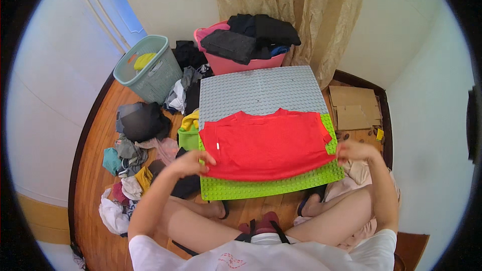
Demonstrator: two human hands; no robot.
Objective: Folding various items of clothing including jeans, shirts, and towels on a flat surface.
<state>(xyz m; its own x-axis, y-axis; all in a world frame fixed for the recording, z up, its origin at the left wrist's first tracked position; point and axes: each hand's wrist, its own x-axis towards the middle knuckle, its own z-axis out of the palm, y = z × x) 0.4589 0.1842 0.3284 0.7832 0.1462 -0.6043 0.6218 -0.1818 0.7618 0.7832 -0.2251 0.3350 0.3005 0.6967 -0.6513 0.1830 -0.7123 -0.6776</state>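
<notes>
Red garment [266, 143] spread across the desk [261, 90], our left fingers [205, 157] and right fingers [344, 151] apparently pinch its near corners by the desk's sides. We'd best tug evenly, keeping it smooth and flat.

A curtain [332, 20], wooden floor [95, 170] and pink clothes basket [246, 65] show a home.

Red garment [266, 145] is hiding the middle of the studded board [261, 90]; beyond the far edge, curtain [321, 10] is being cropped above.
</notes>
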